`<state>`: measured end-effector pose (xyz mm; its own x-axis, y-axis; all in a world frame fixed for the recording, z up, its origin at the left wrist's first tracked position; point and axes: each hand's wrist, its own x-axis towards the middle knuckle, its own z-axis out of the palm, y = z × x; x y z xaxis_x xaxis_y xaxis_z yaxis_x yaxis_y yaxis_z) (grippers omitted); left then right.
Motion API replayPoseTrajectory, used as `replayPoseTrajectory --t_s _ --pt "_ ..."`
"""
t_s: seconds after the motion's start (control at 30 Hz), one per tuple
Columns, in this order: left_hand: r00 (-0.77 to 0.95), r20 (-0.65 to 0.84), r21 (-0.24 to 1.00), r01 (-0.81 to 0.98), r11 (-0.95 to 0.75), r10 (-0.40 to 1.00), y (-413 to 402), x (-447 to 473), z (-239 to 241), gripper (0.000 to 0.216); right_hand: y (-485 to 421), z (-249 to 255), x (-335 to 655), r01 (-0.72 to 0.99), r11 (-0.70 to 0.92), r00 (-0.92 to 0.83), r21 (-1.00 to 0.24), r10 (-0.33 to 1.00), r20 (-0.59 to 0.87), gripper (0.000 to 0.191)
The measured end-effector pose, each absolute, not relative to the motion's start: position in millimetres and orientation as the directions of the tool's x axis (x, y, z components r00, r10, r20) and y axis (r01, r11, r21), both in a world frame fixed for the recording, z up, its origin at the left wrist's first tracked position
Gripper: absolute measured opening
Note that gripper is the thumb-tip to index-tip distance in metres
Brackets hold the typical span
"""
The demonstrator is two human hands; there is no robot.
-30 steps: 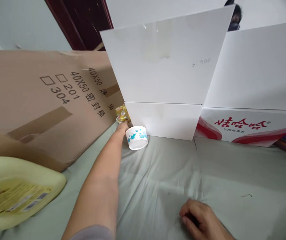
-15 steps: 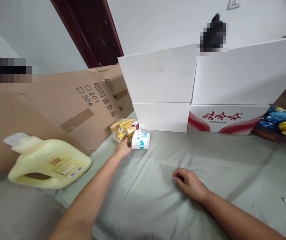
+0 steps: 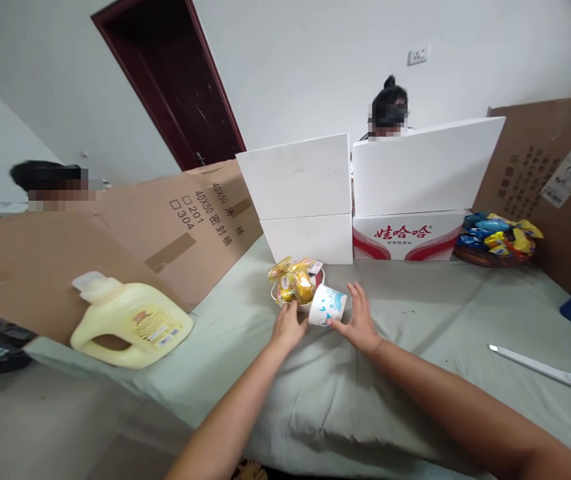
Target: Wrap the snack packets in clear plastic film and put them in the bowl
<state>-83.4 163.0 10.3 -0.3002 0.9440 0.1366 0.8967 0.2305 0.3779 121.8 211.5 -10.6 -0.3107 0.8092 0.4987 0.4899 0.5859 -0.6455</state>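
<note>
A white paper cup [image 3: 328, 306] with blue print lies on its side on the grey-green cloth [image 3: 415, 347]. My right hand [image 3: 360, 323] rests beside it, fingers spread and touching its rim. My left hand [image 3: 288, 325] grips the near edge of a small white bowl [image 3: 299, 305] heaped with yellow snack packets [image 3: 295, 280], just left of the cup.
A yellow detergent jug [image 3: 130, 320] lies on its side at the left. Cardboard sheets [image 3: 115, 233] and white boxes [image 3: 305, 200] wall the back, with two people behind them. A basket of snacks [image 3: 495, 237] sits far right; a white stick [image 3: 545, 370] lies at the right.
The bowl of snacks and the cup have come nearer along the cloth with my left hand. My right hand has moved forward from the cloth to the cup. The view has pulled back.
</note>
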Motion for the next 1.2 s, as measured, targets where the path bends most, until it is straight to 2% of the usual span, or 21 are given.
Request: replayPoseTrajectory --t_s 0.1,0.17,0.2,0.3,0.4,0.5,0.6,0.73,0.83,0.9,1.03,1.13,1.2 --pt "-0.219 0.173 0.406 0.904 0.133 0.96 165 -56 2 0.051 212 13 133 0.555 0.708 -0.486 -0.436 0.702 0.521 0.108" --pt "-0.187 0.185 0.416 0.904 0.096 0.965 168 -41 -4 0.057 213 24 147 0.569 0.753 -0.602 -0.331 0.655 0.456 0.098" --pt "-0.182 0.197 0.419 0.904 0.085 0.963 170 -36 -7 0.058 216 28 155 0.578 0.752 -0.622 -0.317 0.658 0.424 0.091" --pt "-0.199 0.27 0.423 0.904 0.07 0.942 174 -28 -18 0.055 230 30 186 0.607 0.677 -0.524 -0.416 0.734 0.432 0.075" --pt "-0.224 0.322 0.428 0.901 0.07 0.92 176 -28 -26 0.047 257 23 216 0.578 0.549 -0.252 -0.603 0.823 0.508 0.071" --pt "-0.228 0.329 0.426 0.902 0.071 0.917 177 -29 -29 0.045 282 10 235 0.553 0.399 -0.026 -0.732 0.886 0.463 0.071" --pt "-0.232 0.334 0.415 0.906 0.078 0.914 177 -29 -29 0.046 293 -7 245 0.548 0.331 0.017 -0.768 0.914 0.406 0.073" --pt "-0.262 0.336 0.402 0.908 0.113 0.905 176 -29 -26 0.044 281 -22 254 0.536 0.334 0.035 -0.775 0.909 0.416 0.083" --pt "-0.291 0.329 0.395 0.907 0.149 0.898 175 -28 -20 0.039 260 -19 257 0.491 0.313 0.123 -0.813 0.899 0.421 0.076" --pt "-0.303 0.318 0.393 0.905 0.166 0.898 173 -24 -15 0.034 244 -9 251 0.43 0.294 0.071 -0.853 0.931 0.357 0.058" --pt "-0.261 0.264 0.405 0.904 0.139 0.929 152 -4 -7 0.024 222 7 214 0.374 0.229 -0.226 -0.899 0.962 0.151 0.029" --pt "-0.175 0.245 0.429 0.902 0.056 0.953 125 5 5 0.024 222 10 181 0.411 0.055 -0.294 -0.91 0.953 -0.075 0.028" --pt "-0.161 0.31 0.477 0.879 -0.007 0.937 114 -5 20 0.029 228 11 166 0.435 -0.073 -0.282 -0.898 0.935 -0.213 0.034"
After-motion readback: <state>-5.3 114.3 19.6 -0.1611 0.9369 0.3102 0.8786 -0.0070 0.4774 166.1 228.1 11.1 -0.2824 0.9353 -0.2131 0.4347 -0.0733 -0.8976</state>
